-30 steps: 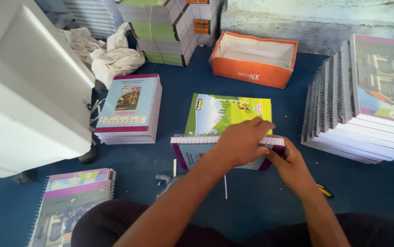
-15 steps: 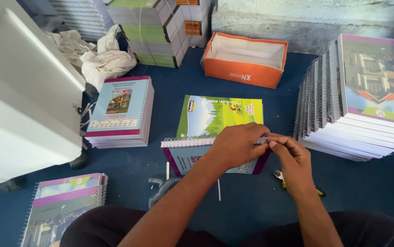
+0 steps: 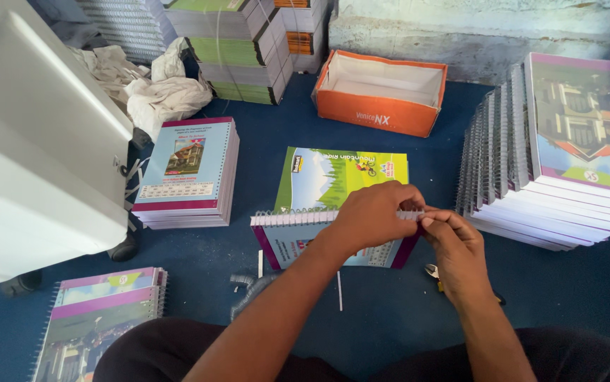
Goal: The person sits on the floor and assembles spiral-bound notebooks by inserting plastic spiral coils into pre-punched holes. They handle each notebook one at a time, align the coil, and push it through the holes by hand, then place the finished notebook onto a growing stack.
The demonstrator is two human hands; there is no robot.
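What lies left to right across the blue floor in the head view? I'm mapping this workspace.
White machine → light blue notebook stack → green-covered spiral notebook under both hands → fanned stack of spiral notebooks.

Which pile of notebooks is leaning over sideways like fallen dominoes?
The big pile at the right, beside the right hand. Its notebooks slant in a fanned row, while the pile at the left lies flat and square.

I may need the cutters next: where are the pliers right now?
In the head view, the pliers lie on the blue floor under the right hand, just right of the spiral notebook that both hands work on.
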